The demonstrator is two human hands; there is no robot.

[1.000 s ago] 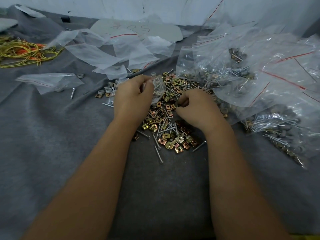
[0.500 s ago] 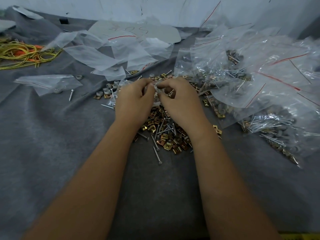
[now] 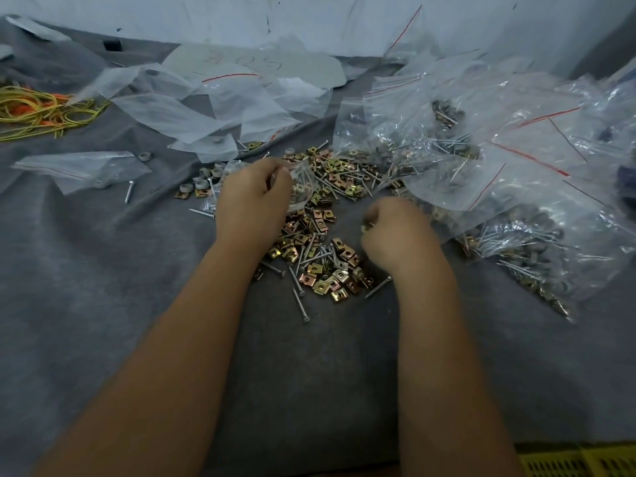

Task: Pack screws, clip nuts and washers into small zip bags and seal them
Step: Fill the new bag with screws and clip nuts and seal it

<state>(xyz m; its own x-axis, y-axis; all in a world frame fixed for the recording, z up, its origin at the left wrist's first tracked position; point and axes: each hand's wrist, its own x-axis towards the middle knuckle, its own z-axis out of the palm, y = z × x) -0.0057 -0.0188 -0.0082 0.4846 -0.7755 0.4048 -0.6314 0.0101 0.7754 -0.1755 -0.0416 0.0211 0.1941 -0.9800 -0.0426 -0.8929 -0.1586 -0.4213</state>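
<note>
2 hands work amid filled bags (image 3: 481, 160): left hand (image 3: 253, 197) grips small bag (image 3: 303, 187), right hand (image 3: 395, 232) pinches hardware.

A grey felt cloth (image 3: 103, 287) carries loose screws (image 3: 298, 297), clip nuts (image 3: 318, 287), washers (image 3: 206, 182) and zip bags (image 3: 481, 160).

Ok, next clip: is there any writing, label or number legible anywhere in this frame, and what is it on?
Faint red handwriting on the pale sheet at the far edge of the cloth: too blurred to read; it may end in digits, perhaps "50".
Zip bags: only red seal lines, no print visible.
Nothing else carries text.
</note>
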